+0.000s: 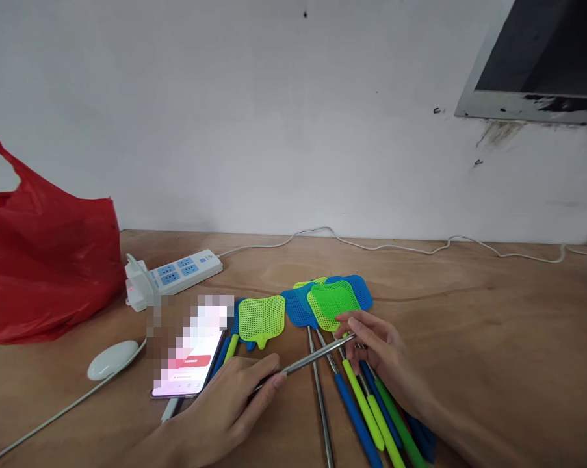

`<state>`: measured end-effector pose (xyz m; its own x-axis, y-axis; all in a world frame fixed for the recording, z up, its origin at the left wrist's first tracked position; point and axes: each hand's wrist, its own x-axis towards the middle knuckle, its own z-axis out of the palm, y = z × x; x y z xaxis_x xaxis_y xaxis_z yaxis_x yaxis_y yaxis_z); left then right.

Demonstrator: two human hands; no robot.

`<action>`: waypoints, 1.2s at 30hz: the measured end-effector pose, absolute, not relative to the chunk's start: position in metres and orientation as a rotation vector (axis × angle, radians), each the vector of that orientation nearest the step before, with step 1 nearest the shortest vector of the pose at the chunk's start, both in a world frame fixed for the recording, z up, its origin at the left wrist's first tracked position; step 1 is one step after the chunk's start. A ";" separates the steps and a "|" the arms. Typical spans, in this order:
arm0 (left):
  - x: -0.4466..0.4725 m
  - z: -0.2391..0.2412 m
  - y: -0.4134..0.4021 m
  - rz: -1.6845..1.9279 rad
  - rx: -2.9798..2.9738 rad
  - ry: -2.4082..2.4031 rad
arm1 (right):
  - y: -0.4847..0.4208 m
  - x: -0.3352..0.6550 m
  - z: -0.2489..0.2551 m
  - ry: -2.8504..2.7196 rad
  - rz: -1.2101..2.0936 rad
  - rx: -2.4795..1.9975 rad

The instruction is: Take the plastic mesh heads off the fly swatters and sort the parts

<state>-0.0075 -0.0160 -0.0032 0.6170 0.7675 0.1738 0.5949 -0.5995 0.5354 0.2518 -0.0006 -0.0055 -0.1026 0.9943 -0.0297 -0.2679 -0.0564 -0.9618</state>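
My left hand (239,393) is closed round the near end of a metal rod (317,355), which slants up to the right. The rod's far end lies at the fingers of my right hand (374,341), pinched between thumb and fingertips. Under my right hand several fly swatters lie fanned on the table, with a green head (336,298), a blue head (298,305) and coloured handles, among them a blue handle (354,409) and a yellow-green handle (364,403). A bare metal shaft (320,390) lies to their left. Another yellow-green swatter head (262,318) rests beside the phone.
A lit phone (190,364), partly pixelated, lies left of my left hand. Behind it are a white power strip (188,270) and a white cable (391,246) along the wall. A white mouse (112,359) and a red plastic bag (49,260) are at the left.
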 end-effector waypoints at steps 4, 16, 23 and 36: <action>-0.007 -0.002 -0.015 0.543 2.404 1.115 | -0.002 0.249 -0.004 -1.257 1.458 -0.970; 0.000 0.003 -0.022 0.349 2.464 1.102 | -0.004 0.243 -0.007 -1.081 1.382 -0.976; 0.005 0.007 -0.024 0.400 2.496 1.142 | 0.000 0.246 -0.008 -0.831 1.184 -0.975; 0.006 0.011 -0.023 0.392 2.491 1.161 | 0.004 0.248 -0.013 -0.730 1.217 -0.904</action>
